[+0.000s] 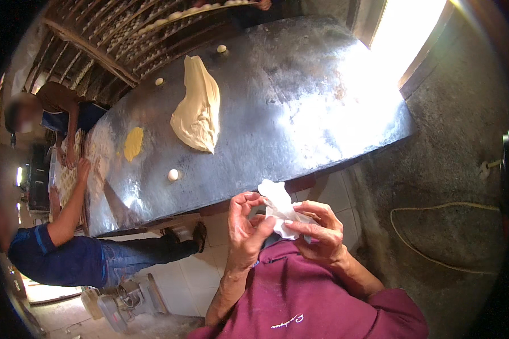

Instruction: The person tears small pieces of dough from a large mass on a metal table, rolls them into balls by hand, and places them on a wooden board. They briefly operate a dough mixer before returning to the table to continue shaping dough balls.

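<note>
- So there's a crumpled white sheet up in front of the maroon shirt, just off the tabletop's near edge. Paper or thin cloth, can't tell which.
- Both hands are on it: right hand pinching it, left hand curled with thumb and fingers at its left side.
- Tabletop is dark and shiny, with a big pale dough slab on it.
- Around the slab: three small pale balls and a flat yellow patch.
- Off left, two people have their arms over a tray of pale pieces.
</note>
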The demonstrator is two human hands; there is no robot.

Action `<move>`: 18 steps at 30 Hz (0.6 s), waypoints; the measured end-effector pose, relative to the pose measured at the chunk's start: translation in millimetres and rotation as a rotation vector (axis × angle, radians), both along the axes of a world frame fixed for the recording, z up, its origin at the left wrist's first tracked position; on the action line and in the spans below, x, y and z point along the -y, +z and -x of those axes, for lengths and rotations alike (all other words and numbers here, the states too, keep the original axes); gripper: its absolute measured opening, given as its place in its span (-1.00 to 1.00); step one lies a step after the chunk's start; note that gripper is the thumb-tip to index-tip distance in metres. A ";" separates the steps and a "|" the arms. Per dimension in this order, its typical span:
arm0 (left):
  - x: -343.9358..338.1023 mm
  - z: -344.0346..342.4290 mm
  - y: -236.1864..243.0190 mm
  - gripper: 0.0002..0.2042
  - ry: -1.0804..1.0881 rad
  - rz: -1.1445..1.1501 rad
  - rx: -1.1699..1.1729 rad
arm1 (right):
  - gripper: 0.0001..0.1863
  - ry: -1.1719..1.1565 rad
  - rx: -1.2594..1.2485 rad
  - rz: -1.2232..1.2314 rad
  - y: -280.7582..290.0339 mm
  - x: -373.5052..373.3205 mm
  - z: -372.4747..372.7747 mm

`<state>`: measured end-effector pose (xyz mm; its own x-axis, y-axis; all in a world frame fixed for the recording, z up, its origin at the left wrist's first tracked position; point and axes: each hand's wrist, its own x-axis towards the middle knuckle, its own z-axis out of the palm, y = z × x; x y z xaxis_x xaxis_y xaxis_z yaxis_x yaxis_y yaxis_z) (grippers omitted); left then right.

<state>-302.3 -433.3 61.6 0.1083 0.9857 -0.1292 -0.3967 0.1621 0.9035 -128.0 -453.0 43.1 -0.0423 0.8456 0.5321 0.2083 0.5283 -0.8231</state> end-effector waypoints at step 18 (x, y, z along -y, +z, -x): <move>-3.2 8.4 38.0 -0.58 0.050 -0.142 -0.038 | -0.51 0.495 -1.093 1.025 21.7 -23.7 8.9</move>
<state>-310.7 -430.1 99.6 0.0559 0.9984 0.0084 -0.3659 0.0127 0.9305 -136.9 -429.3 64.8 -0.4066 0.8705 -0.2772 -0.7193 -0.4921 -0.4903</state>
